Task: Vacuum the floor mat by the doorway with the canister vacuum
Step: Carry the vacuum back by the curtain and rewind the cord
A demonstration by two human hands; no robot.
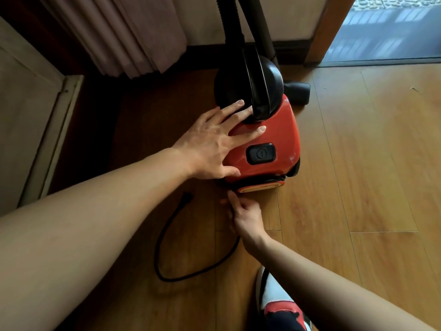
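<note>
— Canister vacuum point(269, 139), red and black, sits on the wooden floor point(358, 163) at centre frame, its hose point(238, 32) rising out of the top edge. And the left hand point(214, 144)?

— Spread flat, fingers splayed, pressed on the red shell beside the black power button point(260, 153).

— The right hand point(245, 216)?

— Lower centre, fingers pinched together at the vacuum's rear edge, where the black power cord point(162, 235) loops across the boards to its plug point(187, 197). Whether it grips the cord, I cannot tell.

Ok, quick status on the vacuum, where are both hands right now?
Left hand flat on red canister vacuum, steadying. Right hand pinching at its rear, by the cord. Cord loose on floor, plug unplugged. No mat in view.
</note>
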